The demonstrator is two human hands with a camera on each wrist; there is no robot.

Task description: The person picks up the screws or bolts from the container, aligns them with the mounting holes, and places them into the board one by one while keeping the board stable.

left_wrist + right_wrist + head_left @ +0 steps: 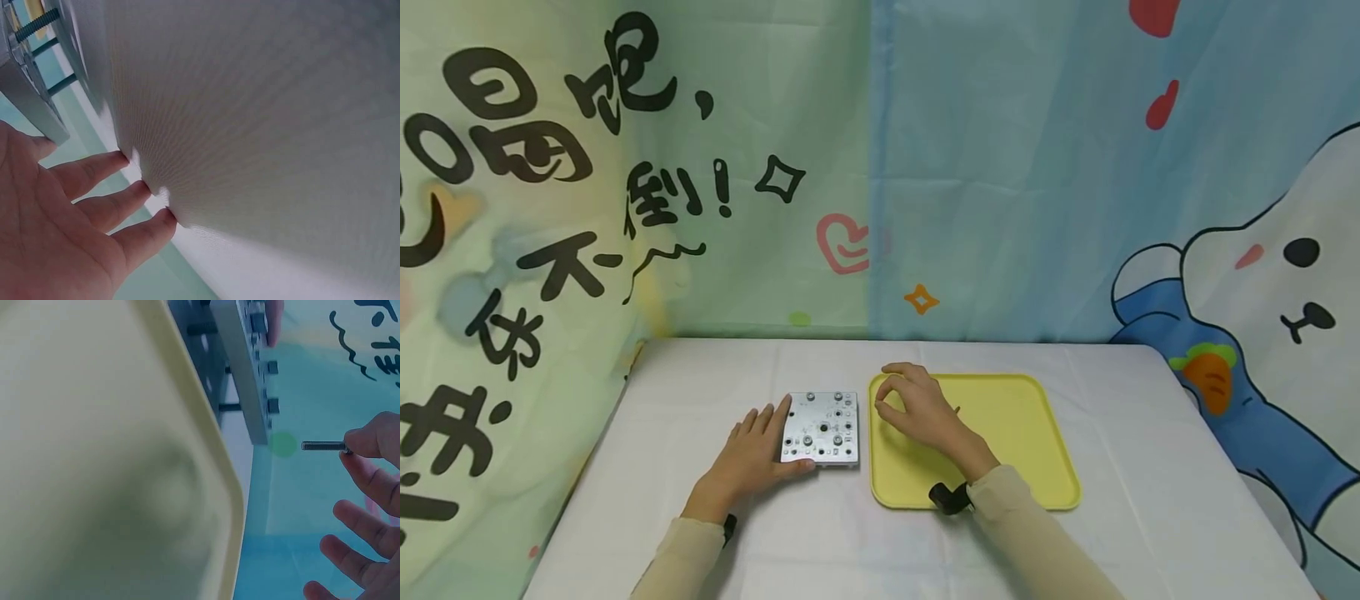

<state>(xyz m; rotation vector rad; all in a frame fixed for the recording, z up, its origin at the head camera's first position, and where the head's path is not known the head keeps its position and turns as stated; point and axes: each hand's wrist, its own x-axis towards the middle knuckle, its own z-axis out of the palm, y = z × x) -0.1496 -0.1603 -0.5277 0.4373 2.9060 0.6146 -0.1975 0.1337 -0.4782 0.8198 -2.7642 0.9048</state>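
A silvery metal plate with rows of holes and several bolts through it stands on the white table, its bolt shanks showing underneath in the right wrist view. My left hand lies along the plate's left side, fingers outstretched, with index finger and thumb touching its edges. Three of its fingertips press on the tablecloth. Over the yellow tray's left part, my right hand pinches a bolt by its head end between thumb and index finger. The shank points away from the fingertips; the other fingers are spread.
The yellow tray lies just right of the plate, with a low raised rim. A small dark thing shows beside the right hand, partly hidden. White cloth covers the table. Printed curtains hang behind and on the left.
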